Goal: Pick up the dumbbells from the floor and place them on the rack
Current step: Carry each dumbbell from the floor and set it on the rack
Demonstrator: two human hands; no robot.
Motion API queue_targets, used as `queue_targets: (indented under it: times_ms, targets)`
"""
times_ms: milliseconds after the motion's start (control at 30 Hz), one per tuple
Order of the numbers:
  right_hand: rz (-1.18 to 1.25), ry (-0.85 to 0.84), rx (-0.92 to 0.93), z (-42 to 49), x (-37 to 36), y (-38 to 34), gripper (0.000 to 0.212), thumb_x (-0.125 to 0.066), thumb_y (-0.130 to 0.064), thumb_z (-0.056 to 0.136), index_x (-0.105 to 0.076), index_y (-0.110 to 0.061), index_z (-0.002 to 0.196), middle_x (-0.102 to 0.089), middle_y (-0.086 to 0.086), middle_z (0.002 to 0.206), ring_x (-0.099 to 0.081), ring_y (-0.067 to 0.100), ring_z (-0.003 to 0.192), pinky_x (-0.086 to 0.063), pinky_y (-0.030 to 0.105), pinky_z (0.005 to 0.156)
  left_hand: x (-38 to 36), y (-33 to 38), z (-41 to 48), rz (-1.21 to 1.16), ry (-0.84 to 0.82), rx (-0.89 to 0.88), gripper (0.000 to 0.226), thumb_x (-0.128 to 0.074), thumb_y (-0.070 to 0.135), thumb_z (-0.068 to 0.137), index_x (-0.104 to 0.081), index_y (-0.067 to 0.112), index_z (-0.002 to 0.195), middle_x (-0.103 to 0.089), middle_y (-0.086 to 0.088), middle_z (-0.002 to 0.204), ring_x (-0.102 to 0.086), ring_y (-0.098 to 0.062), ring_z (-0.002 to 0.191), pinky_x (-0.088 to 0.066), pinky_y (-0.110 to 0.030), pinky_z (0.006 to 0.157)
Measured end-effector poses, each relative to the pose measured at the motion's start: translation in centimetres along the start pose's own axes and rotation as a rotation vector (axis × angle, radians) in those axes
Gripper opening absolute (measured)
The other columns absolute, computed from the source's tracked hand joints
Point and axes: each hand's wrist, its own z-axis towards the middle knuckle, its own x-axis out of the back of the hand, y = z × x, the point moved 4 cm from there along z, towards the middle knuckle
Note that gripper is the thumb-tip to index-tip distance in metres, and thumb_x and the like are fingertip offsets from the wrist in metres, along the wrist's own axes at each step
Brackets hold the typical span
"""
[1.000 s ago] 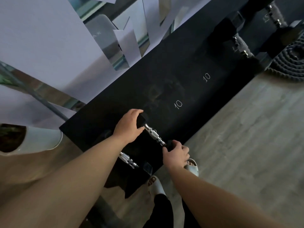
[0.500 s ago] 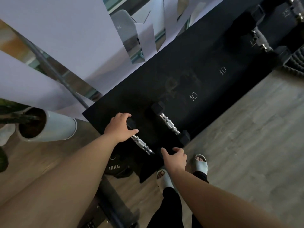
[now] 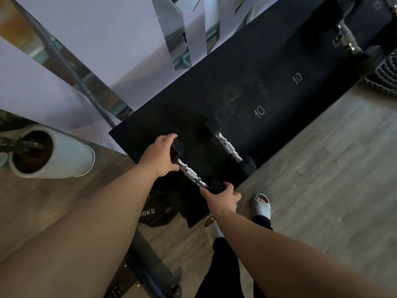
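Head view, looking down along both bare forearms. Nearest, two pale slippers stand on the wooden floor, with dark trouser legs above them. The right hand is curled over the near black end of a dumbbell; the left hand is wrapped around its far black end, leaving the knurled chrome handle bare between the two. This dumbbell lies at the near left end of the black rack, its near end at or just past the shelf's front edge; whether it rests fully on the shelf cannot be told. Below the left forearm, a dark weight plate marked "KG" lies on the floor. Just beyond, a second dumbbell sits on the rack, parallel to the first and untouched. Further along the shelf are two chalked "10" marks, then a third dumbbell at the far right. A white planter stands left of the rack; a coiled dark rope lies at the right edge.
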Motion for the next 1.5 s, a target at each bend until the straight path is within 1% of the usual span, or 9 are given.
queue_targets:
  times_ms: [100, 200, 400, 567, 800, 967, 1133, 1333, 1500]
  targets:
    - [0.030, 0.024, -0.028, 0.2, -0.3, 0.2, 0.090, -0.084, -0.048, 0.075, -0.039, -0.028, 0.150, -0.030, 0.007, 0.148, -0.049, 0.036, 0.129, -0.052, 0.043, 0.098, 0.0, -0.1, 0.2, -0.013, 0.028, -0.019, 0.099, -0.090, 0.021, 0.072, -0.032, 0.030, 0.151, -0.041, -0.003, 0.150, -0.053, -0.028, 0.125, -0.050, -0.048, 0.101]
    - [0.054, 0.031, -0.060, 0.3, -0.4, 0.2, 0.087, -0.085, -0.043, 0.074, -0.041, -0.029, 0.148, -0.031, 0.008, 0.147, -0.048, 0.036, 0.129, -0.053, 0.044, 0.101, 0.2, -0.4, 0.2, -0.024, 0.032, -0.032, 0.097, -0.091, 0.021, 0.068, -0.035, 0.033, 0.146, -0.044, -0.001, 0.144, -0.053, -0.027, 0.122, -0.051, -0.048, 0.099]
    - [0.019, 0.022, -0.090, -0.1, 0.3, -0.8, 0.082, -0.083, -0.042, 0.074, -0.044, -0.030, 0.145, -0.034, 0.009, 0.143, -0.050, 0.036, 0.126, -0.051, 0.046, 0.106, 1.2, -0.3, -0.5, 0.087, 0.044, -0.062, 0.096, -0.089, 0.041, 0.062, -0.034, 0.037, 0.140, -0.043, 0.001, 0.133, -0.048, -0.025, 0.112, -0.049, -0.038, 0.086]
    - [0.033, 0.064, -0.063, -2.1, 2.5, -2.3, 0.082, -0.083, -0.044, 0.070, -0.047, -0.030, 0.142, -0.038, 0.009, 0.139, -0.053, 0.037, 0.124, -0.050, 0.043, 0.106, 4.1, 1.8, -1.4, 0.118, 0.056, -0.122, 0.095, -0.086, 0.048, 0.060, -0.035, 0.036, 0.139, -0.044, 0.001, 0.130, -0.048, -0.025, 0.110, -0.049, -0.037, 0.082]
    - [0.081, 0.106, 0.003, -3.7, 8.2, -6.8, 0.081, -0.084, -0.046, 0.074, -0.047, -0.028, 0.144, -0.037, 0.013, 0.143, -0.054, 0.039, 0.126, -0.049, 0.044, 0.110, 9.9, 8.4, -0.6, 0.181, 0.103, -0.211, 0.095, -0.085, 0.049, 0.060, -0.037, 0.034, 0.140, -0.046, -0.002, 0.128, -0.051, -0.029, 0.109, -0.051, -0.044, 0.087]
    - [0.118, 0.128, 0.028, -2.2, 12.7, -9.5, 0.081, -0.083, -0.045, 0.073, -0.047, -0.028, 0.144, -0.036, 0.012, 0.142, -0.056, 0.038, 0.124, -0.049, 0.044, 0.109, 11.7, 13.2, 2.0, 0.200, 0.151, -0.253, 0.096, -0.085, 0.051, 0.061, -0.036, 0.034, 0.142, -0.046, -0.003, 0.131, -0.052, -0.027, 0.110, -0.051, -0.039, 0.082]
    - [0.136, 0.147, 0.010, 1.4, 17.1, -11.7, 0.082, -0.084, -0.046, 0.072, -0.048, -0.028, 0.143, -0.037, 0.013, 0.142, -0.056, 0.038, 0.123, -0.050, 0.044, 0.107, 12.3, 18.7, 6.0, 0.221, 0.155, -0.280, 0.095, -0.082, 0.052, 0.059, -0.037, 0.036, 0.142, -0.047, -0.003, 0.133, -0.053, -0.028, 0.108, -0.051, -0.042, 0.084]
    - [0.165, 0.128, -0.030, 7.6, 22.8, -13.7, 0.082, -0.085, -0.045, 0.073, -0.048, -0.027, 0.143, -0.037, 0.011, 0.139, -0.059, 0.035, 0.117, -0.053, 0.042, 0.102, 11.4, 25.9, 12.5, 0.238, 0.138, -0.304, 0.094, -0.084, 0.048, 0.059, -0.038, 0.036, 0.141, -0.049, -0.002, 0.133, -0.054, -0.025, 0.104, -0.044, -0.035, 0.073]
    - [0.151, 0.141, -0.067, 11.9, 28.0, -15.7, 0.082, -0.085, -0.042, 0.073, -0.048, -0.027, 0.144, -0.037, 0.012, 0.141, -0.060, 0.036, 0.117, -0.051, 0.043, 0.105, 10.4, 31.4, 17.2, 0.220, 0.094, -0.295, 0.092, -0.085, 0.045, 0.064, -0.037, 0.036, 0.142, -0.048, 0.000, 0.134, -0.053, -0.024, 0.110, -0.043, -0.034, 0.074]
